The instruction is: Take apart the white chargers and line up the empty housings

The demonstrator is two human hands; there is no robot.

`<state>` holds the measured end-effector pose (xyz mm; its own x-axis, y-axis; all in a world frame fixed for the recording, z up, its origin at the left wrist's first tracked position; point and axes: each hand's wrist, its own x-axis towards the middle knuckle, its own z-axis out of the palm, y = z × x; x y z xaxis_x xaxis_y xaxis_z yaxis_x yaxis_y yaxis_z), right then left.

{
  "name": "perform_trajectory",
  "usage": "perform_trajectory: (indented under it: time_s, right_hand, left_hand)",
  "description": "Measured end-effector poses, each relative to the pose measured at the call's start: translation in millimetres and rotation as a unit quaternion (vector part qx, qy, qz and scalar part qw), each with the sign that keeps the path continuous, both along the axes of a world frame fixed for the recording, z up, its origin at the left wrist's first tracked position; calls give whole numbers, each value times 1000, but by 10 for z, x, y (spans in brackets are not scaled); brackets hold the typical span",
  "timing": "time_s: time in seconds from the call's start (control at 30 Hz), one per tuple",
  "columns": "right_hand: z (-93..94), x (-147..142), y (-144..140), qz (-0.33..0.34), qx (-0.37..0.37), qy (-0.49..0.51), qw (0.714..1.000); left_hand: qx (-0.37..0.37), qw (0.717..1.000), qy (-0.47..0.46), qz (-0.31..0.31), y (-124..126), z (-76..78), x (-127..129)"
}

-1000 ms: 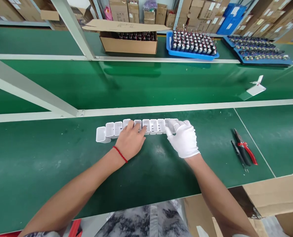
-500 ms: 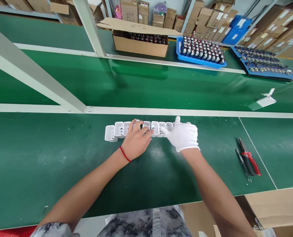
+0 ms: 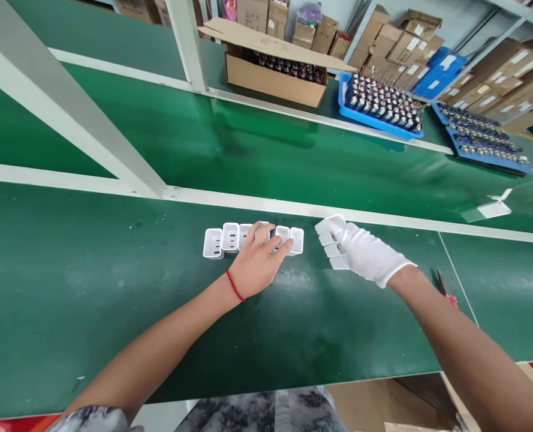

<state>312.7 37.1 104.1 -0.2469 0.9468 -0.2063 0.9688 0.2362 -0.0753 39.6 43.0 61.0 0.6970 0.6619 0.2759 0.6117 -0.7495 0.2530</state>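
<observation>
While our bare left grip [image 3: 261, 263] is spread wide over a row of small white rectangular open-topped cups [image 3: 213, 243], our white-gloved right grip [image 3: 369, 255] is up against a skewed cluster of matching white cups [image 3: 330, 241]; the left fingers rest among the cups, with the row running out on both sides of them, and we make out six in it; the right fingertips are partly lost behind the cluster, so we cannot tell whether that grip is narrowed firmly on it or only pressing its side; the cluster sits just left of the glove, with a bare gap of smooth green counter [image 3: 270, 354] between it and the row.

To handle this well, we judge the left grip should keep a light, even touch, enough to steady the row without tipping a cup; the right grip would do best bearing evenly on the whole cluster, since pressure on one cup alone could fan the others out; the smooth walls look likely to slip against one another, so we favour slow, level movement, minding the white metal rail [image 3: 248, 203] beyond both grips; the dark-nosed, red-handled pliers [image 3: 442, 280], partly covered, lie right of the glove, well apart from the cups.
</observation>
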Motion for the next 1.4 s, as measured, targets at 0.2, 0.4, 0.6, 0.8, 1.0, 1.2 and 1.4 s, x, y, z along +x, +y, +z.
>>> perform_trajectory:
  time_s: [0.2, 0.4, 0.6, 0.8, 1.0, 1.2, 1.4]
  right_hand:
    - [-55, -55, -61, 237, 22, 2, 971]
    - [-19, 9, -96, 256, -20, 66, 964]
    - [103, 75, -225, 219, 36, 39, 974]
    - [-91, 117, -489, -46, 151, -95, 983]
    - [-399, 222, -628, -93, 152, -12, 984]
    - [-511, 355, -677, -162, 157, 64, 972]
    - [-546, 302, -624, -119, 168, 89, 974]
  left_hand:
    - [1, 1000, -8, 2, 77, -25, -27]
    - [43, 999, -16, 25, 62, -48, 26]
    - [33, 999, -12, 38, 53, -9, 66]
    - [-5, 1000, 15, -3, 154, 103, -27]
    - [-70, 993, 44, -82, 358, 195, -24]
    - [-112, 982, 72, -133, 605, 251, -27]
    - [-120, 977, 114, -133, 639, 393, 44]
